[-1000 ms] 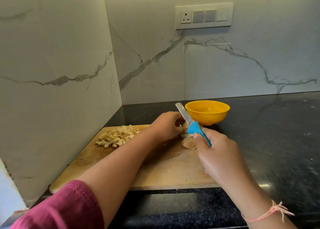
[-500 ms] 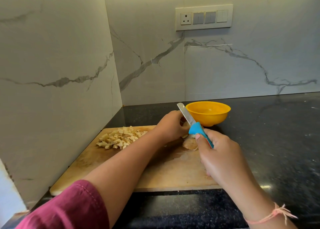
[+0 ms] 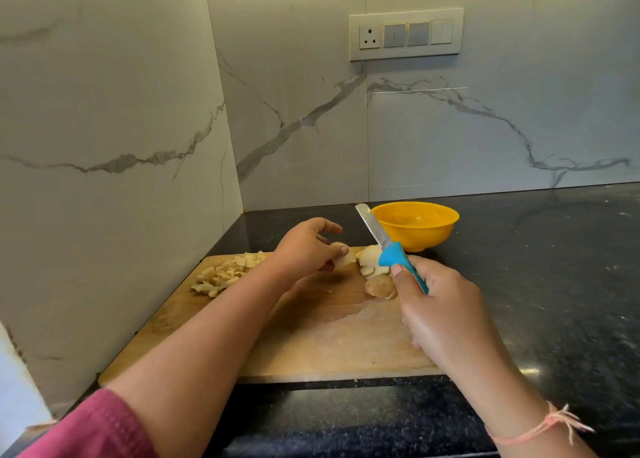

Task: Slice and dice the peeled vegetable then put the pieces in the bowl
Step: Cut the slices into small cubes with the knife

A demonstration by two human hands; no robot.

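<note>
On the wooden cutting board point(image 3: 311, 333) my left hand point(image 3: 306, 246) pinches a pale vegetable slice point(image 3: 344, 256) near the far edge. My right hand point(image 3: 440, 305) grips the blue handle of a knife point(image 3: 388, 246), its blade pointing up and away, above the board. Loose slices point(image 3: 370, 258) lie just under the blade, and a browner piece point(image 3: 381, 286) lies nearer me. A heap of diced pieces point(image 3: 227, 274) sits at the board's far left. The yellow bowl point(image 3: 417, 225) stands behind the board on the counter and looks bare inside.
The black stone counter point(image 3: 536, 267) runs to the right and front of the board. Marble walls close the left side and back, forming a corner. A switch panel point(image 3: 405, 34) hangs on the back wall above the bowl.
My left hand has drawn left, away from the blade, with one slice in its fingers, uncovering the cut slices. The knife has stayed almost where it was.
</note>
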